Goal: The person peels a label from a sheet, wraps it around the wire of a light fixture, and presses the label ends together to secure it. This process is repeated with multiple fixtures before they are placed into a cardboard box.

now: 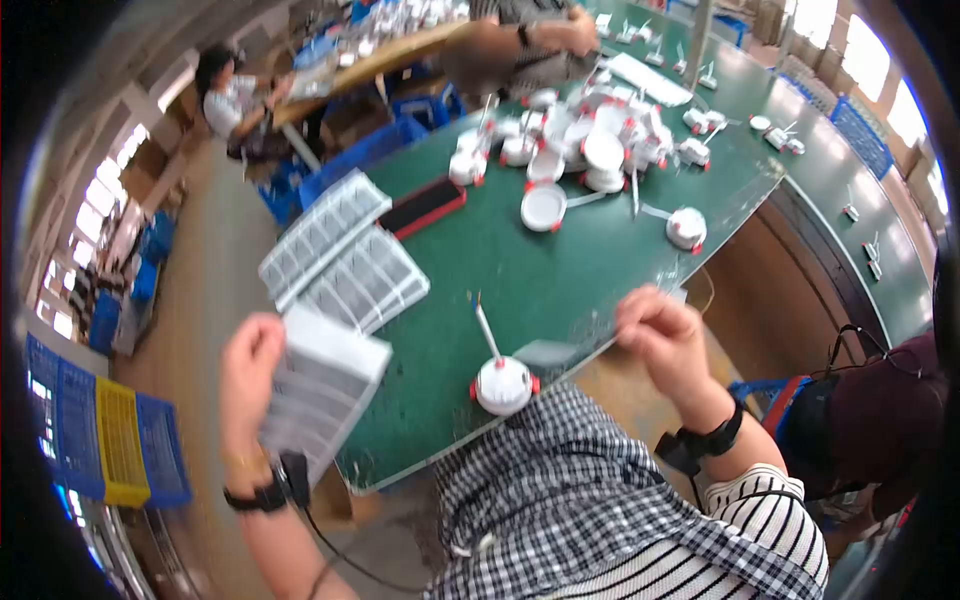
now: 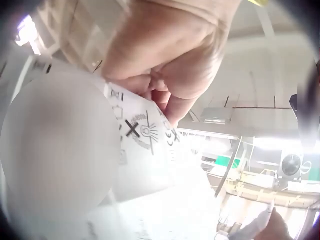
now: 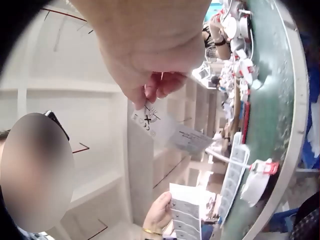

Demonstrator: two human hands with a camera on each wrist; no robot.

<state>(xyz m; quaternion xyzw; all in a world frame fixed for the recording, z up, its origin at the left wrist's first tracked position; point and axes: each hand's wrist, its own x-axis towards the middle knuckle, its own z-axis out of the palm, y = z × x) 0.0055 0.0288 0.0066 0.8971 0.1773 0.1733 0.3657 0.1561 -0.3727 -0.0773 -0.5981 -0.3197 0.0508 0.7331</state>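
Note:
My left hand (image 1: pixel 252 375) grips a sheet of labels (image 1: pixel 325 385) by its edge, off the left end of the green table. Printed symbols, one a crossed-out mark, show on the sheet (image 2: pixel 142 135) in the left wrist view. Between thumb and fingers, my right hand (image 1: pixel 665 338) pinches a single translucent label (image 3: pixel 172 134), blurred in the head view, over the table's front edge. Below and between both hands, a round white downlight (image 1: pixel 503 387) with red clips lies at that edge. Its white cable (image 1: pixel 487 330) points away from me.
Two more label sheets (image 1: pixel 365 275) lie at the table's left, beside a black-and-red case (image 1: pixel 424 207). A heap of white downlights (image 1: pixel 600 140) covers the far part of the green table (image 1: pixel 460 265). Other people sit across, at far left (image 1: pixel 228 105) and close on the right (image 1: pixel 880 400).

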